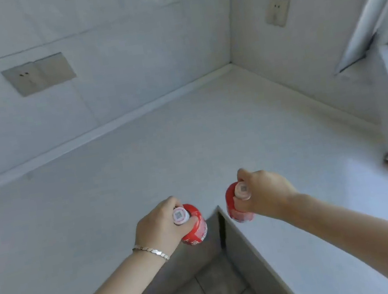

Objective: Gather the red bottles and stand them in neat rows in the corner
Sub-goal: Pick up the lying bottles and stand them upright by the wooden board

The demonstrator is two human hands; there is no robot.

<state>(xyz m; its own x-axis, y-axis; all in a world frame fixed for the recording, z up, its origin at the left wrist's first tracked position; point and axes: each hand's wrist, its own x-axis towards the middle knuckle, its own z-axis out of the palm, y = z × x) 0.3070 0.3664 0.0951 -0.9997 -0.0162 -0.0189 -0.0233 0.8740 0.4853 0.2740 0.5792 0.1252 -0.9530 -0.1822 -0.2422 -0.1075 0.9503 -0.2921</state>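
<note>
Red plastic bottles with pale caps, one (195, 225) in the left hand (158, 226), one (235, 204) in the right hand (264, 194), stand upright, caps toward the camera, over the white countertop (186, 135) at its inner edge. Fingers of both hands wrap tight round the necks.

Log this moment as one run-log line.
left hand: holds red bottle | right hand: holds second red bottle | corner of counter: no bottles standing yet

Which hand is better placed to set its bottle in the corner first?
Probably the right hand: its red bottle is already over the countertop and nearer the corner.
</note>
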